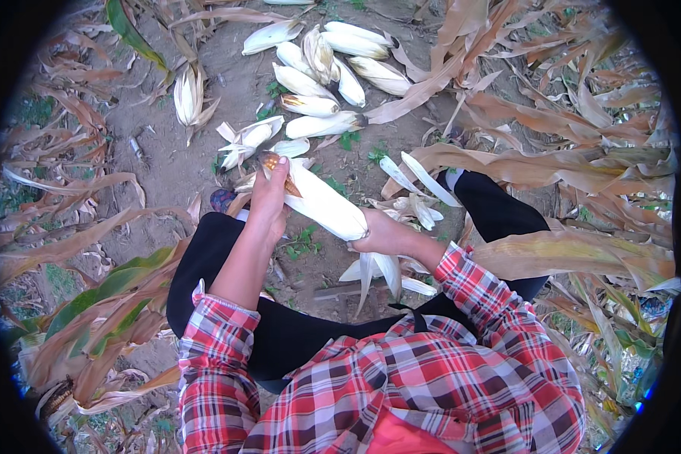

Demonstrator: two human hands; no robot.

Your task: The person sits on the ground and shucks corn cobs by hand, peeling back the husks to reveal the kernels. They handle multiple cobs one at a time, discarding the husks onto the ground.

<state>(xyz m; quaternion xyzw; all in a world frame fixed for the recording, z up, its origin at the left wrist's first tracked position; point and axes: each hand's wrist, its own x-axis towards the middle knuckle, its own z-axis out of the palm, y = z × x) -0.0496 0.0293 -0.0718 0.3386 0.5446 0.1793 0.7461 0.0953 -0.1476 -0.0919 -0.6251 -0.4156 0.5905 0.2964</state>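
Between my two hands is an ear of corn (326,207), most of it still wrapped in pale husk. Orange kernels show through an opening near its tip. My left hand (269,198) grips that tip end, with the thumb lying along the exposed kernels. At the opposite, lower right end, my right hand (383,232) is closed around the base of the ear. Its fingers are partly hidden by the husk. Strips of peeled husk (389,269) hang or lie just below my right hand.
A pile of husked-over corn ears (323,71) lies on the soil ahead. One separate ear (188,99) sits left of it. Loose husk pieces (414,207) are scattered near my right foot. Dry corn leaves (545,162) reach in from the right, and leafy stalks (108,301) stand at left.
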